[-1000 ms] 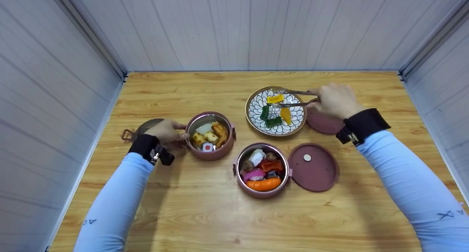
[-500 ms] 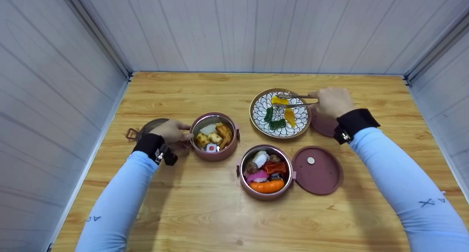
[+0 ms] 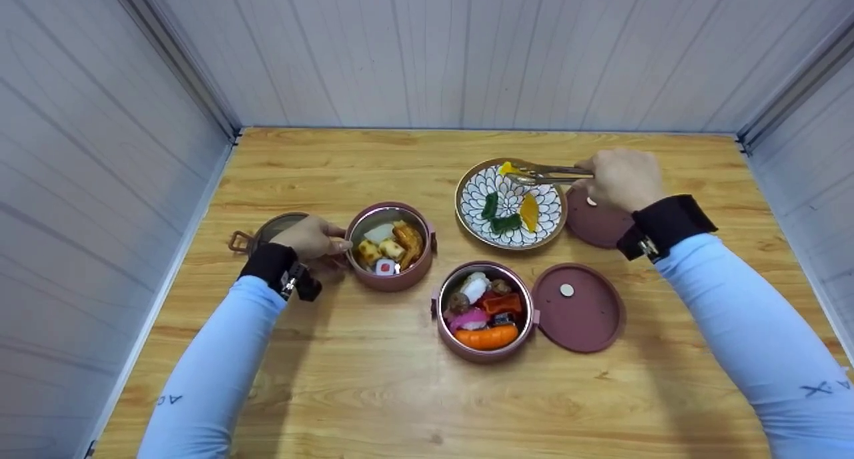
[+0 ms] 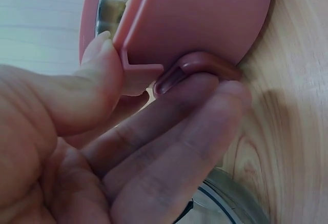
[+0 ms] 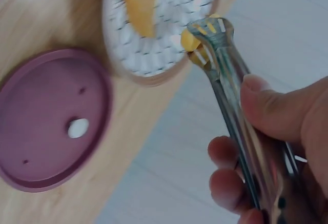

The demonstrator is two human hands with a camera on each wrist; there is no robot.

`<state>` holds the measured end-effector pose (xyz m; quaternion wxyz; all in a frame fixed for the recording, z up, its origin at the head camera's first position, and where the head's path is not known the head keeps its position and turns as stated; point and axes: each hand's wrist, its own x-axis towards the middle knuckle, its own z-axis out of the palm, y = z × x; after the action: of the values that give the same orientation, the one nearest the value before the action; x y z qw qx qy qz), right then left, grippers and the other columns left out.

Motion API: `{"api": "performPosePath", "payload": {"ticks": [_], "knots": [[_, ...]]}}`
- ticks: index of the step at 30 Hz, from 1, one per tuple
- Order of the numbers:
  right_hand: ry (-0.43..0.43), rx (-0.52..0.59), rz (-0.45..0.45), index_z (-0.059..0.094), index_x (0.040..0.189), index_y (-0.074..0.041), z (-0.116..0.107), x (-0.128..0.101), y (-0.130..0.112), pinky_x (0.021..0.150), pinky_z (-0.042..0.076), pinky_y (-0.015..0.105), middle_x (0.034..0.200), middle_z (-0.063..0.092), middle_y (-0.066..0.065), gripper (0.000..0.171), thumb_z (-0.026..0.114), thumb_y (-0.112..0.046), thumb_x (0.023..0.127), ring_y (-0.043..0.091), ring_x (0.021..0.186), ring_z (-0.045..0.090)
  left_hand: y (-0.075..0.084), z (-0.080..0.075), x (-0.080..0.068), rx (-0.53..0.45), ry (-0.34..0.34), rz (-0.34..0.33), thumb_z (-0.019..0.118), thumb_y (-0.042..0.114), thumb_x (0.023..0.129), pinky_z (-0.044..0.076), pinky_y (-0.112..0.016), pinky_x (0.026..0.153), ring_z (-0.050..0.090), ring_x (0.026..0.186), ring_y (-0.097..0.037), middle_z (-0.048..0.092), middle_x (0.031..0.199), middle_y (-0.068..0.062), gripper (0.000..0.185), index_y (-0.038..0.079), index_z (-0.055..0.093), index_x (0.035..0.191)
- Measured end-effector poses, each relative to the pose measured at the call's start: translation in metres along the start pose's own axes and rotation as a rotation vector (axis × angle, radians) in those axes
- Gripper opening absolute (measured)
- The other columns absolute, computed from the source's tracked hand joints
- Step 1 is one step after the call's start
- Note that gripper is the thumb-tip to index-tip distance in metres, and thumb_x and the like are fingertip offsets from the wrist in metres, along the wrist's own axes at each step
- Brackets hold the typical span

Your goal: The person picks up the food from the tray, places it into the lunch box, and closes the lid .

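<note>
Wooden bench (image 3: 373, 392), white panelled walls. Right hand (image 3: 620, 179) squeezing tongs (image 3: 550, 173) on yellow piece (image 3: 508, 168) above plate (image 3: 467, 215); left hand (image 3: 308, 237) gripping pink container (image 3: 389, 282). Mid-transfer, probably; next, carry across, release inside.

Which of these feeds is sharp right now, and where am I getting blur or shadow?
Head view: sharp and evenly lit, soft arm shadows on the table, walls bowed by the wide lens. Right wrist view: motion-blurred, the tongs and right hand smeared, the plate soft. Left wrist view: left hand fills the frame, close and slightly soft against the pink container.
</note>
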<state>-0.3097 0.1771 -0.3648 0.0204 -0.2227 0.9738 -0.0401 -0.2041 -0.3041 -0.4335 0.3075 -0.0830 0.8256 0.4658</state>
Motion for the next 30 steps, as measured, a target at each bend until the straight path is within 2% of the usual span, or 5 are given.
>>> {"api": "performPosePath", "payload": {"ticks": [3,9,12,22,30], "knots": [[0.020,0.003,-0.001,0.069,0.127,-0.013,-0.013,-0.006,-0.012,0.052,0.044,0.043,0.097,0.071,0.020,0.040,0.072,-0.032,0.091,0.031,0.071,0.061,-0.001,0.000,-0.001,0.017,0.004,0.013,0.059,0.012,0.100,0.055,-0.045,0.088,0.067,0.102,-0.039,0.068,0.109,-0.027,0.050,-0.009,0.044,0.143],[-0.022,0.079,-0.035,0.063,0.134,-0.017,-0.032,-0.014,-0.052,0.042,0.031,0.029,0.062,0.053,0.008,0.046,0.066,-0.041,0.094,0.015,0.048,0.039,-0.002,-0.002,-0.003,0.003,-0.005,0.014,0.057,0.013,0.101,0.055,-0.047,0.088,0.068,0.100,-0.040,0.067,0.110,-0.029,0.050,-0.009,0.043,0.144],[-0.065,0.118,-0.095,0.063,0.134,-0.020,-0.031,-0.015,-0.078,0.037,0.028,0.025,0.062,0.056,0.002,0.045,0.066,-0.041,0.094,0.011,0.043,0.033,-0.003,-0.002,-0.004,-0.012,-0.021,0.013,0.056,0.013,0.102,0.054,-0.048,0.089,0.067,0.101,-0.041,0.066,0.111,-0.031,0.049,-0.010,0.043,0.143],[-0.136,0.062,-0.291,0.067,0.130,-0.029,-0.006,-0.005,-0.153,0.062,0.049,0.039,0.097,0.073,0.000,0.042,0.069,-0.046,0.091,0.020,0.078,0.062,-0.002,-0.001,-0.005,-0.011,-0.008,0.003,0.057,0.013,0.102,0.053,-0.048,0.091,0.066,0.103,-0.041,0.067,0.109,-0.029,0.044,-0.010,0.049,0.139],[-0.174,0.067,-0.354,0.078,0.108,-0.027,0.008,0.002,-0.177,0.054,0.045,0.039,0.078,0.067,-0.001,0.025,0.072,-0.042,0.089,0.019,0.068,0.058,0.000,0.002,-0.006,0.019,-0.012,0.008,0.057,0.013,0.102,0.054,-0.046,0.088,0.066,0.103,-0.041,0.068,0.109,-0.028,0.044,-0.010,0.050,0.138]]}}
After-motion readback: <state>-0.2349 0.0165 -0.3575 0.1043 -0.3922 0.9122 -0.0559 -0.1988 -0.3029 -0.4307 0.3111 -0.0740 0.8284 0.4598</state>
